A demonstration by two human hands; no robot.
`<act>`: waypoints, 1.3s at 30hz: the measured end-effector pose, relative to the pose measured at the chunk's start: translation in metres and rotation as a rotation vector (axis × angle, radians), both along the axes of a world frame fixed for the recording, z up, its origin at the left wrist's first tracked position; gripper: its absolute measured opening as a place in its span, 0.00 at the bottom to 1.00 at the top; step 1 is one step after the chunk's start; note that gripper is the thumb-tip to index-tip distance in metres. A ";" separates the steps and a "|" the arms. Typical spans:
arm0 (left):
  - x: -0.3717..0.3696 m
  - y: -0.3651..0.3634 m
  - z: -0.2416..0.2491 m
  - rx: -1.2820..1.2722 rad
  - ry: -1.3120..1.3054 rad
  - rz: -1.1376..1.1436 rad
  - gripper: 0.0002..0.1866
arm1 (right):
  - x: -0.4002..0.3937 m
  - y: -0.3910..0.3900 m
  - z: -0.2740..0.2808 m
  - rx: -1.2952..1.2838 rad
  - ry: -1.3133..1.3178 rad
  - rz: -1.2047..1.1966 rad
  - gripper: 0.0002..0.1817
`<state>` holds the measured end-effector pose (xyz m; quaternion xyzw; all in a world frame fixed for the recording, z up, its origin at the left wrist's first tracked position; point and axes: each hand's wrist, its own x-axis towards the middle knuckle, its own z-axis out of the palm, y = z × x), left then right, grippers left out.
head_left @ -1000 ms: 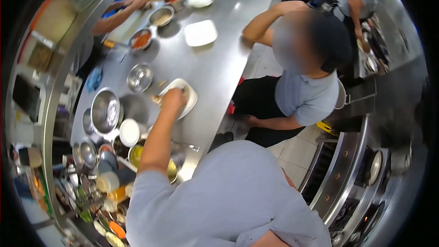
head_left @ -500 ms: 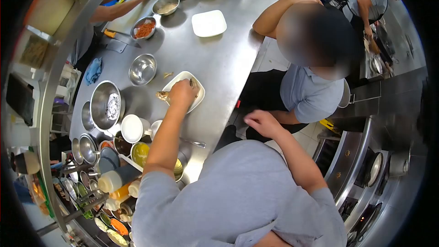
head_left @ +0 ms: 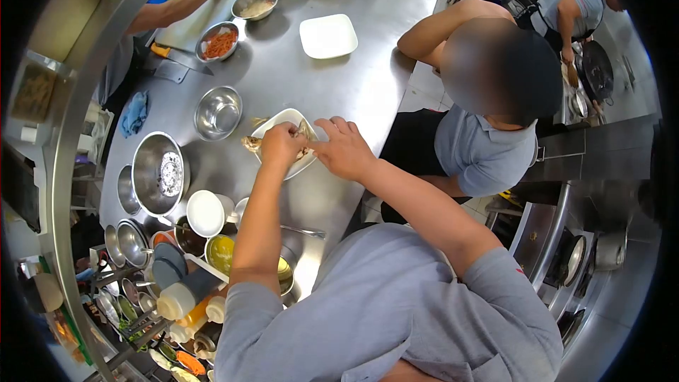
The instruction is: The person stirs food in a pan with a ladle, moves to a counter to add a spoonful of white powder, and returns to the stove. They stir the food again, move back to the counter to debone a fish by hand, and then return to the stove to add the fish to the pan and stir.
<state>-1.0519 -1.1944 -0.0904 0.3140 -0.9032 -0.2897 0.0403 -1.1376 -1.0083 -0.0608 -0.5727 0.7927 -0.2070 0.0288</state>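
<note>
A small white dish (head_left: 305,163) on the steel counter holds browned, torn-looking pieces of food (head_left: 307,129), whose kind I cannot make out. My left hand (head_left: 280,146) is over the dish, fingers closed on a browned piece (head_left: 251,143) that sticks out past the dish's left side. At the right rim, my right hand (head_left: 344,148) has its fingers apart, the thumb near the left hand, and nothing in its grasp. Both palms are hidden. Left of the dish stands an empty steel bowl (head_left: 218,113).
The steel counter (head_left: 283,85) carries a large steel bowl (head_left: 162,173), a white tray (head_left: 328,36), a bowl of shredded orange food (head_left: 220,41) and a cleaver (head_left: 172,71). Squeeze bottles (head_left: 177,302) stand near my left arm. A co-worker (head_left: 470,124) leans on the counter's right edge.
My right hand has come up from beside my body to the dish's right rim. The left hand stays over the dish, in nearly the same place.
</note>
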 end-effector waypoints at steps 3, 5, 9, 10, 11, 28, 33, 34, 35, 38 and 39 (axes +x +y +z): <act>0.003 -0.017 -0.003 0.287 0.048 -0.036 0.14 | -0.006 -0.007 -0.004 0.009 0.028 0.007 0.15; 0.003 -0.023 -0.007 0.474 0.110 -0.074 0.11 | -0.008 -0.009 -0.008 -0.019 0.028 0.013 0.15; 0.003 -0.024 -0.006 0.559 0.080 -0.074 0.10 | -0.007 -0.010 -0.018 0.044 0.047 -0.017 0.15; 0.004 -0.025 -0.002 0.581 0.116 -0.056 0.10 | -0.007 -0.010 -0.020 0.067 0.036 -0.042 0.16; 0.005 -0.025 0.001 0.604 0.152 -0.038 0.10 | -0.007 -0.010 -0.024 0.070 0.033 -0.043 0.16; 0.027 -0.043 0.014 1.022 0.250 0.190 0.14 | 0.000 -0.022 -0.010 0.160 -0.121 -0.137 0.17; 0.033 -0.040 0.021 1.069 0.251 0.224 0.13 | -0.004 -0.031 -0.014 0.023 -0.067 -0.095 0.15; 0.035 -0.042 0.018 1.104 0.271 0.240 0.14 | -0.004 -0.035 -0.015 -0.047 -0.036 -0.072 0.14; 0.036 -0.044 0.017 1.139 0.290 0.256 0.15 | -0.007 -0.040 -0.017 -0.047 -0.039 -0.072 0.14; 0.041 -0.048 0.025 1.346 0.346 0.230 0.16 | -0.012 -0.052 -0.020 -0.117 0.067 0.003 0.14; 0.043 -0.049 0.026 1.342 0.347 0.230 0.16 | -0.014 -0.054 -0.017 -0.066 0.136 0.043 0.13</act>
